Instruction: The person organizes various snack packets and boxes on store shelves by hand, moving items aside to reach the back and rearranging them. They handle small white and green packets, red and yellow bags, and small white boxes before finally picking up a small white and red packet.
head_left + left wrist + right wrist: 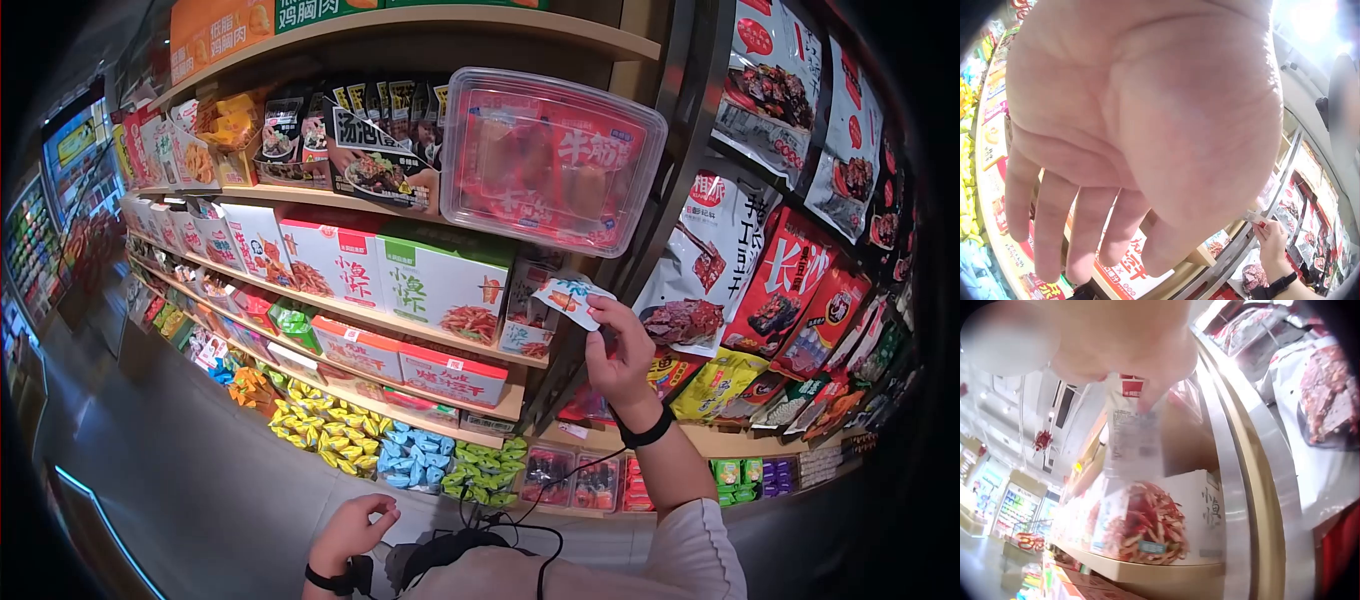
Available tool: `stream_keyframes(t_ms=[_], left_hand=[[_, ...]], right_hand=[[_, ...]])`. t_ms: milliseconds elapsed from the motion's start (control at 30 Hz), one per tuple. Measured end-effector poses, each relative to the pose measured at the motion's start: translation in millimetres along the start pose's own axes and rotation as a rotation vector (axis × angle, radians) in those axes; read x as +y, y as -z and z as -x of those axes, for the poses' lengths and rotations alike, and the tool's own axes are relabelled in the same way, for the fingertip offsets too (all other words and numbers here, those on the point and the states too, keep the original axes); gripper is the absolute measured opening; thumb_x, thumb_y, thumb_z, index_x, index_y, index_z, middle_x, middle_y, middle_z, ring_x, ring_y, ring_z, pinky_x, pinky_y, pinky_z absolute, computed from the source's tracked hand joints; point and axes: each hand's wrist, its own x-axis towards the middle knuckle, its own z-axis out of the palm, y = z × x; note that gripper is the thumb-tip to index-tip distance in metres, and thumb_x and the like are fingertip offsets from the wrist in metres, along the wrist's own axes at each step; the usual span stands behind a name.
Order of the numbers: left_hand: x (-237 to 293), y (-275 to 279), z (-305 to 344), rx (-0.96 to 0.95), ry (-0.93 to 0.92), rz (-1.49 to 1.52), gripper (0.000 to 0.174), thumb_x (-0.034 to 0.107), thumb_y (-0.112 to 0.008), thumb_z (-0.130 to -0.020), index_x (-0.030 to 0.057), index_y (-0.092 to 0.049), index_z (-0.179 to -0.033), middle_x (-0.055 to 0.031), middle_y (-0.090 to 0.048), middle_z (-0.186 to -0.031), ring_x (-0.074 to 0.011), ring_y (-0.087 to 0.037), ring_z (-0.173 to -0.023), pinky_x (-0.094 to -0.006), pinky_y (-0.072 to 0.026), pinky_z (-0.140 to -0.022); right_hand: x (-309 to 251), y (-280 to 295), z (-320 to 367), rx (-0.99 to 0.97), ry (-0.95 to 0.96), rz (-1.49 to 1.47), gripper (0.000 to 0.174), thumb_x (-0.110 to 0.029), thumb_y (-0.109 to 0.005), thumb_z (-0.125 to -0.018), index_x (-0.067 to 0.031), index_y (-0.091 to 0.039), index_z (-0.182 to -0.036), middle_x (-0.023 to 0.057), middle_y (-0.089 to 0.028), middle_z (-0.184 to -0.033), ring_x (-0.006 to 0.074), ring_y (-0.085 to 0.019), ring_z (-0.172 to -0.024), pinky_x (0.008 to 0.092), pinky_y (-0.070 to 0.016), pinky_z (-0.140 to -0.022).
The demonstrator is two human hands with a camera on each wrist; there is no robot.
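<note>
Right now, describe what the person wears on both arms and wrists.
Both hands are bare. The left hand has a black strap at its wrist. The right hand has a black wristband; a thin black cable runs from it towards the chest. A white sleeve covers that upper arm.

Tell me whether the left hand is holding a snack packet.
No: the left hand shows an empty palm with relaxed fingers, while the small packet is pinched by the right hand.

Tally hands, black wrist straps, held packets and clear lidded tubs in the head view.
Hands: 2, left hand, right hand
Black wrist straps: 2
Held packets: 1, the small packet
Lidded tubs: 1, the clear tub
Total: 6
</note>
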Motion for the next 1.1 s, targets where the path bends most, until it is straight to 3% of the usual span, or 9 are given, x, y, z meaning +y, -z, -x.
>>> stream_keyframes(t_ms=[100,267,333,433,533,700,800,1000,1100], left_hand=[[5,-2,-7,-0.006,-0.080,0.066,0.026,0.022,-0.069,-0.088,-0.0006,-0.068,-0.102,-0.0123,-0.071,-0.089,-0.0239,-0.069,-0.081,-0.0328,-0.0533,-0.076],[88,-4,-34,-0.015,-0.534,0.329,0.049,0.017,-0.074,-0.085,0.0041,-0.057,-0.128,-0.0126,-0.061,-0.127,-0.0251,-0.058,-0.117,-0.0359,-0.0450,-0.098],[112,-14,-49,-0.025,-0.578,0.395,0.049,0.017,-0.073,-0.085,0.0038,-0.056,-0.130,-0.0125,-0.063,-0.125,-0.0245,-0.060,-0.115,-0.0347,-0.0452,-0.098],[135,-9,-71,-0.455,-0.571,0.188,0.033,0.018,-0.067,-0.092,0.0016,-0.064,-0.120,-0.0099,-0.070,-0.109,-0.0167,-0.065,-0.097,-0.0297,-0.0492,-0.086],[155,-23,-72,-0.389,-0.451,0.480,0.024,0.020,-0.063,-0.095,-0.0004,-0.068,-0.108,-0.0069,-0.071,-0.099,-0.0111,-0.063,-0.089,-0.0277,-0.0496,-0.080],[148,-56,-100,-0.269,-0.408,0.575,0.025,0.013,-0.055,-0.099,-0.0014,-0.058,-0.118,-0.0042,-0.067,-0.097,-0.0052,-0.058,-0.083,-0.0239,-0.0483,-0.075],[154,-56,-90,-0.229,-0.392,0.710,0.024,0.012,-0.055,-0.099,-0.0029,-0.059,-0.116,-0.0029,-0.066,-0.097,-0.0044,-0.058,-0.083,-0.0231,-0.0480,-0.074],[157,-56,-94,-0.139,-0.326,0.793,0.026,0.016,-0.053,-0.100,-0.0023,-0.059,-0.117,0.0004,-0.067,-0.084,-0.0009,-0.058,-0.074,-0.0177,-0.0411,-0.060],[150,-46,-93,-0.268,-0.302,0.750,0.035,0.018,-0.053,-0.100,-0.0020,-0.049,-0.128,-0.0059,-0.070,-0.090,-0.0108,-0.068,-0.084,-0.0231,-0.0477,-0.066]], right_hand=[[-10,38,28,-0.138,-0.094,-0.270,0.016,-0.009,-0.068,-0.080,0.0016,-0.063,-0.090,0.0189,-0.069,-0.100,0.0257,-0.069,-0.088,0.0349,-0.0542,-0.080],[-66,35,40,-0.573,-0.546,-0.768,0.025,0.006,-0.080,-0.073,-0.0022,-0.060,-0.086,0.0120,-0.067,-0.098,0.0172,-0.066,-0.096,0.0295,-0.0540,-0.086],[-72,34,42,-0.716,-0.645,-0.932,0.027,0.010,-0.076,-0.076,-0.0004,-0.061,-0.095,0.0119,-0.063,-0.108,0.0173,-0.063,-0.102,0.0306,-0.0530,-0.092],[-70,30,29,-0.684,-0.768,-1.101,0.047,0.015,-0.072,-0.076,0.0029,-0.055,-0.118,0.0155,-0.050,-0.128,0.0226,-0.061,-0.110,0.0344,-0.0508,-0.099],[-66,39,8,-0.579,-1.002,-0.959,0.059,0.012,-0.072,-0.077,0.0042,-0.049,-0.130,0.0145,-0.048,-0.128,0.0207,-0.059,-0.114,0.0318,-0.0551,-0.093],[-63,35,13,-0.785,-0.924,-0.688,0.050,0.001,-0.071,-0.084,0.0045,-0.051,-0.130,0.0107,-0.068,-0.106,0.0142,-0.066,-0.098,0.0276,-0.0554,-0.086],[-68,30,6,-0.757,-1.057,-0.617,0.049,0.000,-0.071,-0.085,0.0040,-0.051,-0.129,0.0116,-0.066,-0.110,0.0137,-0.065,-0.099,0.0278,-0.0555,-0.086],[-56,11,3,-0.734,-0.800,-0.593,0.047,0.002,-0.067,-0.086,0.0020,-0.047,-0.129,0.0101,-0.066,-0.108,0.0130,-0.066,-0.097,0.0249,-0.0564,-0.081],[-35,7,-8,-0.614,-0.825,-0.518,0.048,-0.002,-0.067,-0.087,0.0023,-0.046,-0.130,0.0105,-0.066,-0.108,0.0132,-0.066,-0.095,0.0273,-0.0555,-0.079]])
